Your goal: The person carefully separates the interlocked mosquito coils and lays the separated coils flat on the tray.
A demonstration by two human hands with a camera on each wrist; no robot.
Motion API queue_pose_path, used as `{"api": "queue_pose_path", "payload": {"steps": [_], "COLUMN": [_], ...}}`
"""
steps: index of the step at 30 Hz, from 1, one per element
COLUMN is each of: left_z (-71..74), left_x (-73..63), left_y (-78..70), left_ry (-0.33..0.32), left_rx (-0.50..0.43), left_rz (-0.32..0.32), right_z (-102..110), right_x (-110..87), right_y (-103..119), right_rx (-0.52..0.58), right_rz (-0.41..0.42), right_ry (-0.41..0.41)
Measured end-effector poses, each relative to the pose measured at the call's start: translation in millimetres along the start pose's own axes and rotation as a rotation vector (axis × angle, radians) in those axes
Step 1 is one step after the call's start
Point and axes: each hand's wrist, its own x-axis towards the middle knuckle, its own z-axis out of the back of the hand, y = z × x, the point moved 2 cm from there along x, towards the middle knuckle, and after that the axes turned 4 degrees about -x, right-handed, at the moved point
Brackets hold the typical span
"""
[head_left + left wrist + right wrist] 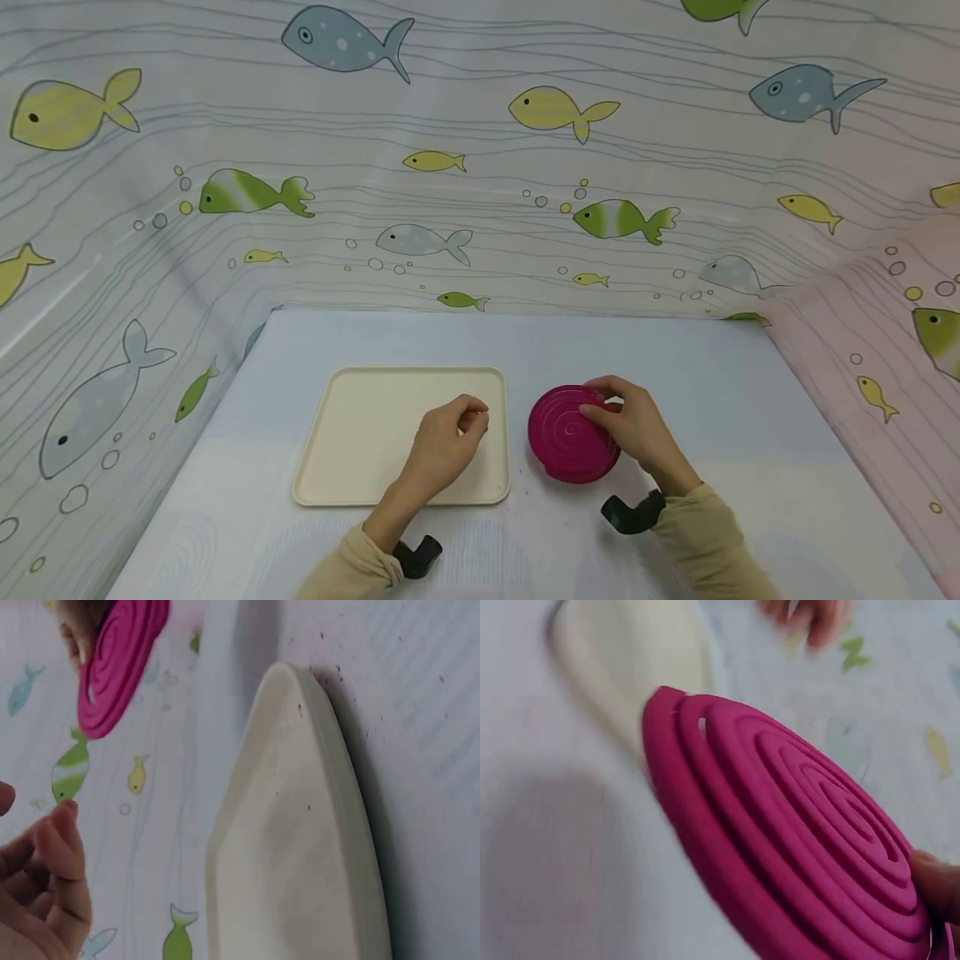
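A magenta disc with a raised spiral of coiled ridges is pinched at its right edge by my right hand, thumb on top. The right wrist view shows the disc tilted and held above the table, with only the thumb visible at the far right. My left hand hovers over the right part of a cream rectangular tray, its fingers loosely curled with nothing visible in them. In the left wrist view the left hand is apart from both the tray and the disc.
Small dark crumbs dot the white table between tray and disc, and a few lie in the tray. Fish-patterned sheeting walls the back and sides. A black strap mount sits at each wrist.
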Motion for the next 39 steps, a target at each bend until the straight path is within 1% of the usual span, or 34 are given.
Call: {"api": "queue_pose_path", "payload": {"steps": [3, 5, 7, 9, 13, 16, 18, 20, 23, 27, 30, 32, 33, 35, 38, 39], "left_z": [-7.6, -14.2, -20.0, -24.7, -31.3, -34.2, -35.7, -36.9, -37.8, -37.7, -36.6, -35.8, -35.6, -35.2, -35.1, -34.9], "left_x": [4.1, 5.5, 4.9, 3.6, 1.1, -0.7, -1.6, -2.3, -2.8, -3.1, -2.5, -2.6, -2.6, -3.5, -4.4, -4.6], "left_y": [4.1, 6.9, 8.5, 9.8, 12.5, 12.9, 12.4, 12.0, 12.9, 15.4, 17.5, 18.3, 18.8, 19.0, 19.8, 20.1], "left_ry": [0.106, 0.173, 0.214, 0.213, 0.161, 0.155, 0.154, 0.141, 0.095, 0.030, -0.010, -0.020, -0.017, 0.012, 0.086, 0.120], "left_rx": [-0.251, -0.414, -0.545, -0.610, -0.683, -0.761, -0.809, -0.805, -0.734, -0.595, -0.522, -0.498, -0.489, -0.484, -0.508, -0.535], "left_rz": [0.150, 0.226, 0.281, 0.310, 0.346, 0.368, 0.376, 0.366, 0.354, 0.330, 0.310, 0.300, 0.301, 0.295, 0.295, 0.296], "right_z": [-12, -22, -32, -41, -54, -57, -58, -58, -59, -62, -64, -64, -64, -63, -61, -61], "right_x": [-2.2, -2.2, -2.4, -2.8, -4.2, -5.8, -6.6, -7.2, -7.9, -10.7, -13.4, -15.2, -15.9, -16.1, -14.2, -13.2], "right_y": [10, 15, 17, 19, 18, 18, 18, 19, 20, 22, 24, 26, 27, 28, 27, 26], "right_rx": [0.194, 0.269, 0.326, 0.372, 0.463, 0.509, 0.518, 0.506, 0.459, 0.342, 0.209, 0.123, 0.088, 0.036, -0.017, -0.025], "right_rz": [-0.019, -0.037, -0.056, -0.080, -0.110, -0.100, -0.082, -0.066, -0.041, 0.020, 0.112, 0.193, 0.237, 0.315, 0.404, 0.424], "right_ry": [0.021, 0.030, 0.033, 0.048, 0.098, 0.145, 0.172, 0.187, 0.167, 0.088, 0.008, -0.057, -0.094, -0.163, -0.245, -0.262]}}
